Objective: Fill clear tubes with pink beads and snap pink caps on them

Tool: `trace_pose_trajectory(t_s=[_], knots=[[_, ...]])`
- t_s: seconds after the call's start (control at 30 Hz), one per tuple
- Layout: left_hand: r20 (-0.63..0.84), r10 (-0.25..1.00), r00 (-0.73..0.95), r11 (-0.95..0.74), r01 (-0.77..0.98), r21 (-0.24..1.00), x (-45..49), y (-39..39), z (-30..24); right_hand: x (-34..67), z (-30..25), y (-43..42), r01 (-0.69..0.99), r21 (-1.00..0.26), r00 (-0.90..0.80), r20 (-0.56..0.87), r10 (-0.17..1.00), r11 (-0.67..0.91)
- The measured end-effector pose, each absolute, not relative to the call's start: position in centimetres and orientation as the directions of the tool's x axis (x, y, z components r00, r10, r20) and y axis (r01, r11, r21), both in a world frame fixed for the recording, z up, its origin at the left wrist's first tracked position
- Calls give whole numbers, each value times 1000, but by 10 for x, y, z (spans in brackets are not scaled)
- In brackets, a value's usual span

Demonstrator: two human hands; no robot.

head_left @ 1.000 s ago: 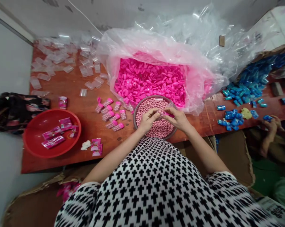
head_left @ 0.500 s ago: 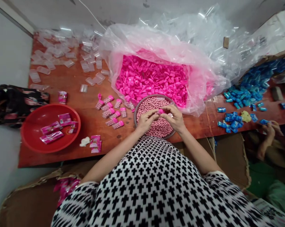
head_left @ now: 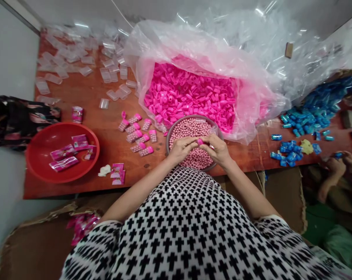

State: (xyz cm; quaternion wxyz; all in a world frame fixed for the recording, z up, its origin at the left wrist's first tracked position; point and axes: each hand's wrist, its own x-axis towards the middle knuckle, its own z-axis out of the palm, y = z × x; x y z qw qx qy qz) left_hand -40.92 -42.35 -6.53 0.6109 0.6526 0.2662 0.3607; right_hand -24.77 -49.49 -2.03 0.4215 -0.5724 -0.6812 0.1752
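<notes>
My left hand [head_left: 181, 150] and my right hand [head_left: 218, 149] meet over a grey bowl [head_left: 167, 137] filled with round pink balls [head_left: 189, 129]. Both pinch a small bright pink plastic cap [head_left: 200, 142] between their fingertips. Whether a clear box hangs under the cap is hidden by my fingers. Left of the bowl lie several small clear boxes with pink caps [head_left: 134, 136], filled with pink balls. Just behind the bowl, a large plastic bag [head_left: 246, 112] gapes around a heap of loose pink caps [head_left: 190, 93].
A red basin [head_left: 35, 165] holding pink packets stands at left, with more packets [head_left: 118, 173] beside it. Clear plastic boxes [head_left: 105, 75] are scattered at the back left. Blue wrapped pieces [head_left: 307, 118] lie at right, near a co-worker's hands [head_left: 337, 165].
My fingers have closed in around the pink cap, and the right hand has dipped slightly. At right, the co-worker's hands have drawn back from the table edge with a blue piece.
</notes>
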Motion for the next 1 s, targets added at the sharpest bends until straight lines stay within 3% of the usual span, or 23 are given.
trace_pose_trajectory(t_s=[0.07, 0.13, 0.2, 0.27, 0.4, 0.5, 0.63, 0.87, 1.0], knots=[[1, 800, 600, 114, -154, 981, -408, -426, -70, -248, -20, -495, 489, -851, 84, 267, 960, 194], [-130, 805, 578, 312, -227, 923, -409, -427, -73, -248, -19, -497, 222, -972, 107, 98, 989, 73], [-195, 821, 537, 389, -274, 880, -411, -427, -75, -248, -20, -499, -54, -998, 90, -48, 995, -43], [-174, 850, 498, 343, -271, 899, -415, -426, -76, -249, -23, -500, -208, -972, 109, -136, 985, -111], [62, 850, 523, 24, -157, 987, -421, -429, -74, -249, -32, -495, -259, -953, 217, -215, 952, -156], [203, 822, 532, -147, -146, 978, -421, -433, -72, -253, -34, -492, -297, -914, 85, -315, 945, -277], [222, 825, 520, -175, -138, 975, -421, -440, -72, -264, -32, -495, -367, -810, -162, -430, 888, -458], [191, 838, 512, -166, -95, 982, -430, -451, -72, -299, -42, -497, -473, -787, 31, -465, 885, -397], [167, 850, 500, -170, -39, 985, -447, -444, -81, -319, -52, -491, -459, -764, -30, -496, 868, -453]])
